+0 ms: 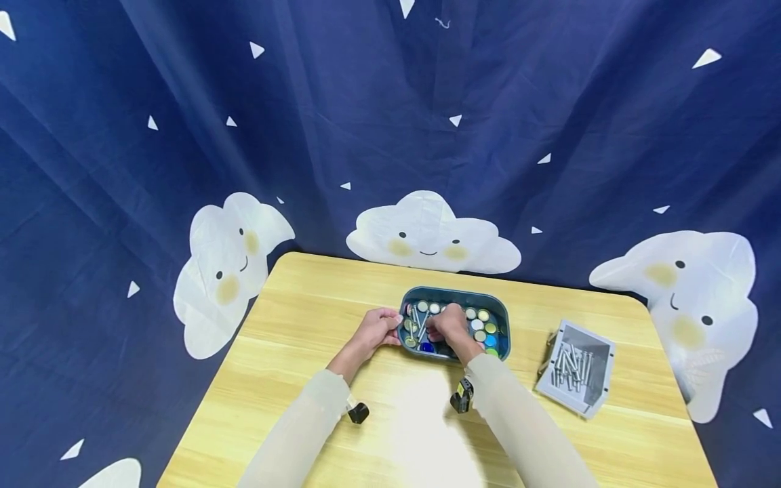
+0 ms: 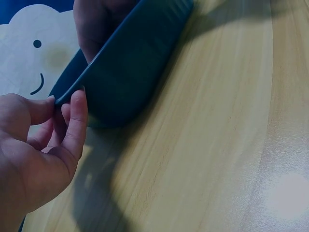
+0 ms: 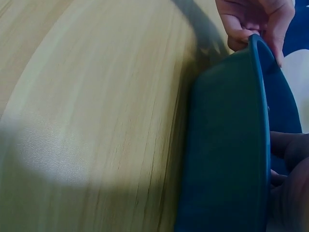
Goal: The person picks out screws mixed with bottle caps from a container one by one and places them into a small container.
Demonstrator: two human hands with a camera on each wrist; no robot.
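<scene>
A dark blue-green tray (image 1: pixel 457 296) with rounded corners stands on the table. My left hand (image 1: pixel 375 331) pinches its left end; in the left wrist view the thumb and fingers (image 2: pixel 77 118) lie on either side of the rim. Inside the tray are several round bottle caps (image 1: pixel 491 341) in white, gold, blue and green, with a few silver bolts (image 1: pixel 422 327) at the left. My right hand (image 1: pixel 448 323) reaches down into the middle of the tray, beside the bolts. Its fingertips are hidden, and the tray wall (image 3: pixel 227 145) blocks them in the right wrist view.
A grey bin (image 1: pixel 602 351) holding several silver bolts (image 1: pixel 571 366) sits to the right of the tray. Both are on a light wooden table (image 1: pixel 317 291). Behind it hangs a dark blue curtain (image 1: pixel 390 122) printed with white clouds.
</scene>
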